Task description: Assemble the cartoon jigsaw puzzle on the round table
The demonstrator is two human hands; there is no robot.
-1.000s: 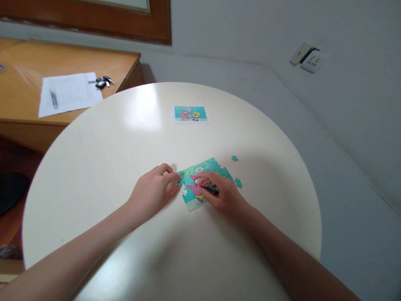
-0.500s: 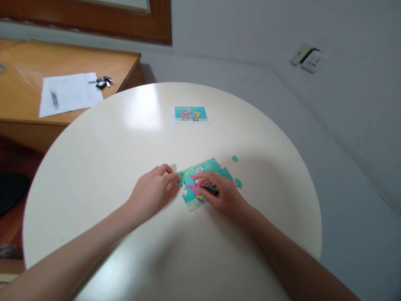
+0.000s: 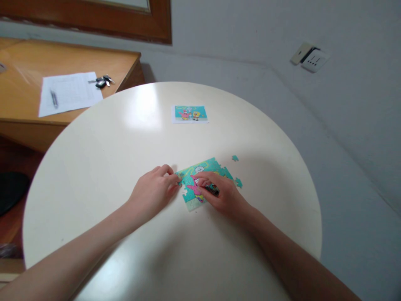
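Note:
A partly joined jigsaw puzzle (image 3: 205, 166) lies slightly turned on the round white table, with a teal background and a pink starfish figure. At its upper left corner, my left hand (image 3: 158, 184) pinches a small teal puzzle piece (image 3: 179, 181), mostly covered by the fingers. A notch shows in the left edge just below. My right hand (image 3: 226, 193) rests over the puzzle's middle, fingers curled and thumb beside the starfish; anything between those fingertips is hidden. One loose teal piece (image 3: 235, 158) lies off the upper right, and another piece (image 3: 238, 182) sits by the right edge.
Farther back on the white table (image 3: 94, 167) lies a picture card (image 3: 190, 114) with the same cartoon scene. A wooden desk (image 3: 19, 96) at the left holds a paper sheet (image 3: 75, 92), a pen (image 3: 54, 99) and keys (image 3: 102, 82). A wall socket (image 3: 314, 61) is at the right.
The left fingertips and the teal piece have shifted very slightly at the puzzle's corner. My right hand and the loose pieces look unmoved.

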